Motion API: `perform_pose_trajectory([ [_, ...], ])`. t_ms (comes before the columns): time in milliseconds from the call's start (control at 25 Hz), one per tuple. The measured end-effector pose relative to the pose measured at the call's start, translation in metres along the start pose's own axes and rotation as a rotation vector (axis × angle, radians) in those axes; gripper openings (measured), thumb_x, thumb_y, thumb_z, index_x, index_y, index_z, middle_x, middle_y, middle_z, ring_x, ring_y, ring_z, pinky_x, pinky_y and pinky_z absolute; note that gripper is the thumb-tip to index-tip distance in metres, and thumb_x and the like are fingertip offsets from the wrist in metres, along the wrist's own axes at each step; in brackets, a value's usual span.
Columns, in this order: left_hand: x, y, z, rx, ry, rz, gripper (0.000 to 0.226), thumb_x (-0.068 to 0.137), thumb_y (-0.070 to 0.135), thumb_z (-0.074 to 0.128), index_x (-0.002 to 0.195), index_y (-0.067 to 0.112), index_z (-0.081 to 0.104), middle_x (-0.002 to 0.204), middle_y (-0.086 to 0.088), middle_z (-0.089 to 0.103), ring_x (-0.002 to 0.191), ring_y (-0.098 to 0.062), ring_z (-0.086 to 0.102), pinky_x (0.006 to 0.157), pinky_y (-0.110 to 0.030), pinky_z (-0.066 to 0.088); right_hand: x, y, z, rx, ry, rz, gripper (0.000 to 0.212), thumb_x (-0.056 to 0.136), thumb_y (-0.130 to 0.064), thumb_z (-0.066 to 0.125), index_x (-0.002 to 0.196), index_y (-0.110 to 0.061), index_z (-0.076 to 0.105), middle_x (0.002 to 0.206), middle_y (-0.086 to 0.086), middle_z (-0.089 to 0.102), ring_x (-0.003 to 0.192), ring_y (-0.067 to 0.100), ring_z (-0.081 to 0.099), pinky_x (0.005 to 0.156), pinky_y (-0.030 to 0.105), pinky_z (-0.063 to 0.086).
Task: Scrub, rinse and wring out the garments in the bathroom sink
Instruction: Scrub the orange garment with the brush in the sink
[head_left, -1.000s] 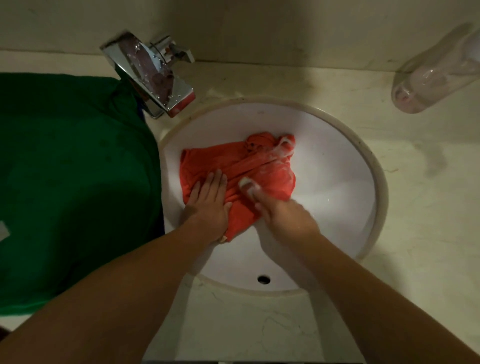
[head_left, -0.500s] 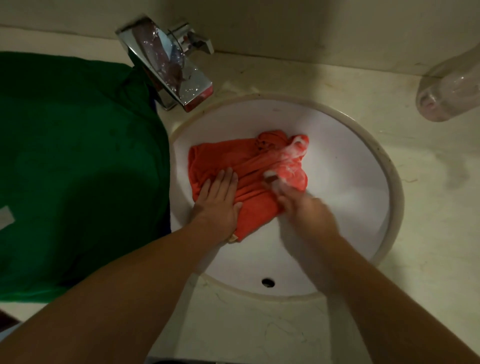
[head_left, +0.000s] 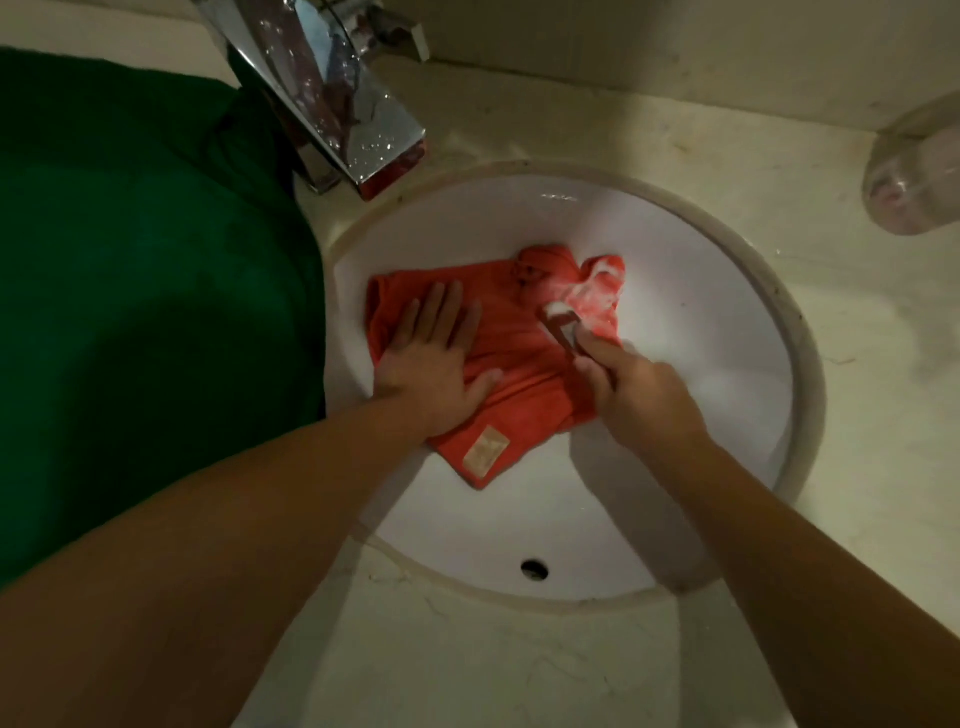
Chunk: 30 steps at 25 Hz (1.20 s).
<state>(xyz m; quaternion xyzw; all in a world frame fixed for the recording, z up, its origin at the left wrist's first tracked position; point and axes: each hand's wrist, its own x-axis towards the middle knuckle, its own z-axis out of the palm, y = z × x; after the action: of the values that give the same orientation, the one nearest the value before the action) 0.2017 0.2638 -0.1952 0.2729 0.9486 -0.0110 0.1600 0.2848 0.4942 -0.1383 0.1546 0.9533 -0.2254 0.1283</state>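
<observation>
A red-orange garment (head_left: 519, 332) lies spread in the round white sink (head_left: 717, 291), with a pale label near its front corner and white foam on its far right fold. My left hand (head_left: 431, 358) presses flat on the garment's left part, fingers straight. My right hand (head_left: 628, 389) grips a small scrub brush (head_left: 563, 322); the brush's foamy head rests on the garment near the soapy fold.
A chrome faucet (head_left: 332, 93) juts over the sink's far left rim. A large green garment (head_left: 140, 270) covers the counter to the left. A clear bottle (head_left: 919, 171) lies on the counter at the far right. An overflow hole (head_left: 534, 569) sits in the sink's near wall.
My right hand has pushed the brush farther away across the garment toward the foamy fold. My left hand stays pressed flat on the cloth. The camera has moved closer.
</observation>
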Motion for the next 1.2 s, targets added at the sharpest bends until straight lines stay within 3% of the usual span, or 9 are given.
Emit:
perform_pose_trajectory([
  [120, -0.012, 0.007, -0.001, -0.019, -0.050, 0.072, 0.104, 0.077, 0.082, 0.008, 0.163, 0.023, 0.010, 0.170, -0.011, -0.001, 0.156, -0.027, -0.001, 0.125, -0.046, -0.002, -0.016, -0.004, -0.008, 0.041, 0.017, 0.011, 0.036, 0.102, -0.038, 0.058, 0.137, -0.036, 0.063, 0.119, 0.015, 0.073, 0.100, 0.046, 0.068, 0.085, 0.048, 0.055],
  [280, -0.015, 0.010, -0.003, 0.000, -0.072, 0.021, 0.117, 0.070, 0.085, 0.000, 0.161, 0.011, -0.006, 0.169, -0.010, -0.010, 0.156, -0.024, -0.010, 0.125, -0.045, -0.006, 0.009, -0.045, 0.011, 0.007, -0.030, -0.202, 0.041, 0.102, -0.044, 0.044, 0.140, -0.040, 0.059, 0.122, 0.007, 0.073, 0.104, 0.037, 0.070, 0.093, 0.044, 0.055],
  [480, -0.015, 0.009, -0.002, -0.007, -0.076, 0.014, 0.113, 0.072, 0.084, -0.004, 0.161, 0.014, -0.008, 0.169, -0.008, -0.012, 0.156, -0.024, -0.012, 0.125, -0.045, -0.006, 0.019, 0.022, -0.021, -0.035, 0.077, 0.247, 0.041, 0.105, -0.037, 0.051, 0.145, -0.035, 0.056, 0.117, 0.030, 0.067, 0.103, 0.052, 0.063, 0.088, 0.052, 0.051],
  [560, -0.016, 0.009, -0.001, -0.013, -0.064, 0.018, 0.109, 0.076, 0.082, -0.002, 0.161, 0.013, -0.005, 0.169, -0.009, -0.008, 0.156, -0.025, -0.009, 0.125, -0.045, -0.005, 0.016, -0.003, -0.006, 0.031, 0.116, 0.169, 0.041, 0.105, -0.037, 0.051, 0.145, -0.034, 0.056, 0.112, 0.030, 0.069, 0.098, 0.051, 0.065, 0.084, 0.051, 0.054],
  [720, -0.016, 0.010, 0.000, -0.011, -0.049, 0.011, 0.102, 0.084, 0.076, -0.001, 0.162, 0.011, 0.003, 0.170, -0.010, 0.000, 0.156, -0.027, -0.003, 0.125, -0.046, -0.003, 0.015, -0.041, 0.015, -0.016, -0.066, -0.214, 0.045, 0.105, -0.049, 0.038, 0.150, -0.053, 0.036, 0.120, 0.012, 0.073, 0.100, 0.037, 0.070, 0.087, 0.046, 0.058],
  [920, -0.019, 0.015, 0.002, -0.018, -0.034, -0.017, 0.098, 0.087, 0.076, 0.002, 0.162, 0.012, 0.005, 0.169, -0.012, 0.004, 0.156, -0.029, 0.002, 0.123, -0.045, -0.006, 0.029, 0.016, -0.035, -0.132, 0.000, 0.164, 0.042, 0.106, -0.039, 0.046, 0.148, -0.039, 0.049, 0.115, 0.030, 0.067, 0.101, 0.050, 0.064, 0.086, 0.050, 0.052],
  [1000, -0.019, 0.014, 0.000, -0.014, -0.041, -0.029, 0.099, 0.085, 0.075, -0.003, 0.162, 0.011, 0.001, 0.169, -0.012, -0.001, 0.156, -0.028, -0.002, 0.123, -0.044, -0.009, 0.024, -0.015, -0.012, -0.048, 0.034, 0.070, 0.043, 0.106, -0.040, 0.046, 0.148, -0.042, 0.048, 0.112, 0.026, 0.070, 0.097, 0.048, 0.066, 0.083, 0.049, 0.053],
  [1120, -0.020, 0.014, -0.003, 0.015, -0.060, -0.032, 0.103, 0.081, 0.072, -0.009, 0.161, 0.008, -0.001, 0.169, -0.013, -0.006, 0.156, -0.027, -0.006, 0.124, -0.044, -0.009, 0.008, -0.054, 0.024, -0.014, -0.098, -0.200, 0.043, 0.106, -0.046, 0.042, 0.148, -0.053, 0.042, 0.111, 0.012, 0.075, 0.096, 0.037, 0.072, 0.085, 0.043, 0.058],
  [1200, -0.021, 0.014, -0.004, 0.012, -0.053, -0.044, 0.101, 0.082, 0.072, -0.009, 0.161, 0.008, -0.001, 0.169, -0.013, -0.004, 0.156, -0.027, -0.005, 0.124, -0.044, -0.008, 0.010, -0.029, 0.010, -0.050, -0.088, -0.179, 0.041, 0.106, -0.046, 0.044, 0.146, -0.052, 0.047, 0.116, 0.013, 0.074, 0.098, 0.039, 0.071, 0.086, 0.044, 0.057],
])
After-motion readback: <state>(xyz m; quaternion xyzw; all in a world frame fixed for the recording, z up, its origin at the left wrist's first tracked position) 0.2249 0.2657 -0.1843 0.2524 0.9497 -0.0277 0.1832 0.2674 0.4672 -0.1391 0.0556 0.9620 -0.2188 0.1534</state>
